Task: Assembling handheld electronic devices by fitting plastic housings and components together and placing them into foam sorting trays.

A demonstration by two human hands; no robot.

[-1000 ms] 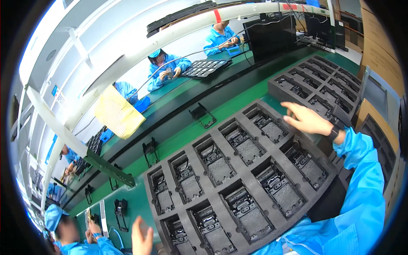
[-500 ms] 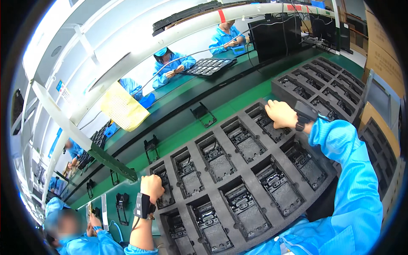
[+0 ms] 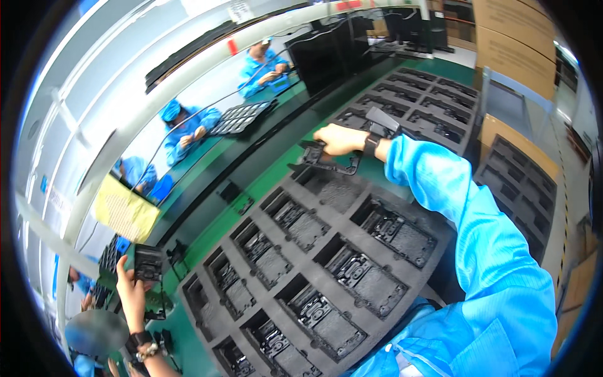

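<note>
Green table (image 3: 276,179) runs diag. from lower left to upper right. On it, centre: big dark grey foam tray (image 3: 314,264) w/ two rows of rectangular pockets, most holding black parts; far-end pocket near top looks empty. Just past that end, a black frame part (image 3: 330,160) at the tray's edge, whether resting on the table can't tell. Further up right, second foam tray (image 3: 421,103) of same kind, also pocketed, near but apart from the first. Along table's left strip: small black fixtures (image 3: 235,195) standing on the green, spaced out. Far side, a dark keyboard-like tray (image 3: 242,117).
</note>
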